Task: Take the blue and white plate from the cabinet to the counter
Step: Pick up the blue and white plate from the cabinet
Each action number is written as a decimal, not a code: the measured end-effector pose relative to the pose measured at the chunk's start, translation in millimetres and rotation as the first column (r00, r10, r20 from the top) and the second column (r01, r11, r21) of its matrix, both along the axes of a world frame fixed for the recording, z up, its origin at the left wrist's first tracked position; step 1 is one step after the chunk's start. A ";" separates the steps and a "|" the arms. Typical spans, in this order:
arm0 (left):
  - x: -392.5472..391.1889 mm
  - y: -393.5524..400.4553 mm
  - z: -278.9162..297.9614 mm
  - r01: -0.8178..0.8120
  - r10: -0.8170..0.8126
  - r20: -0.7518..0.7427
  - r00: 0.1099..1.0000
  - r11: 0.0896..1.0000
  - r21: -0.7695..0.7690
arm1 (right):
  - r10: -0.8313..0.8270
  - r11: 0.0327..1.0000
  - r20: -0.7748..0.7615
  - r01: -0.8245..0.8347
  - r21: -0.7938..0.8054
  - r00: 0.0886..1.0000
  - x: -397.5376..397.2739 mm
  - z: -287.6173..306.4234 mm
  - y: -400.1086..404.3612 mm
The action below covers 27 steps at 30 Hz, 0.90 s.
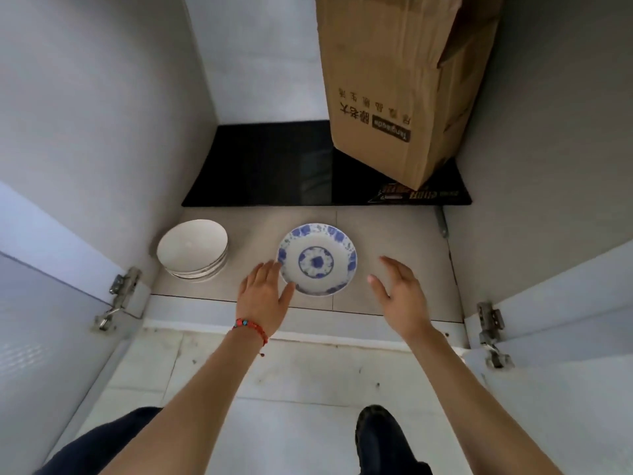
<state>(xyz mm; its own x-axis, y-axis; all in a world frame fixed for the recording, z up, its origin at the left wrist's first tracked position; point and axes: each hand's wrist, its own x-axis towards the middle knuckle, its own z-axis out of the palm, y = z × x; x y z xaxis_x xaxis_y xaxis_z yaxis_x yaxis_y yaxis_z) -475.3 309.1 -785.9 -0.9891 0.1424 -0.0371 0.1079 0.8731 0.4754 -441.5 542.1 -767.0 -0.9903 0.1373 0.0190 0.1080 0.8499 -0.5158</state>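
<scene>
The blue and white plate (318,259) lies flat on the tiled floor of an open low cabinet (394,241), near its front edge. My left hand (265,293), with a red bead bracelet on the wrist, is open with its fingertips at the plate's left rim. My right hand (397,289) is open too, palm turned inward, a short gap to the right of the plate and not touching it. Neither hand holds anything.
A stack of plain white bowls (192,249) sits left of the plate. A tall cardboard box (394,87) stands on a black flat panel (274,166) at the cabinet's back. Both cabinet doors (51,303) are swung open at the sides, hinges (489,334) showing.
</scene>
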 end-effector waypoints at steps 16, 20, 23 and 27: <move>-67.9 14.1 -75.0 -0.229 0.204 0.116 0.972 0.931 0.283 | -0.065 0.956 0.023 0.069 -0.284 0.998 -86.7 -92.6 -6.5; -73.9 17.8 -79.3 -0.319 0.290 0.145 0.946 0.909 0.267 | -0.130 0.939 0.047 0.138 -0.315 0.990 -90.0 -101.6 -12.8; -75.2 18.8 -77.0 -0.422 0.371 0.203 0.906 0.821 0.384 | -0.172 0.908 0.048 0.178 -0.381 0.984 -91.3 -102.3 -15.4; -70.0 18.9 -70.0 -0.453 0.398 0.220 0.891 0.734 0.507 | -0.234 0.844 0.000 0.204 -0.496 0.972 -79.9 -100.6 -19.0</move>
<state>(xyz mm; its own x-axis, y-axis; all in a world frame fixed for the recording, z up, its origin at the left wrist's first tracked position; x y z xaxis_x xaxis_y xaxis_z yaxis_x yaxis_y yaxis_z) -545.2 328.0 -855.9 -0.9470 -0.2689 -0.1759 -0.2799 0.4218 0.8624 -521.4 523.1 -867.5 -0.9326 0.3572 -0.0517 0.2181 0.4438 -0.8692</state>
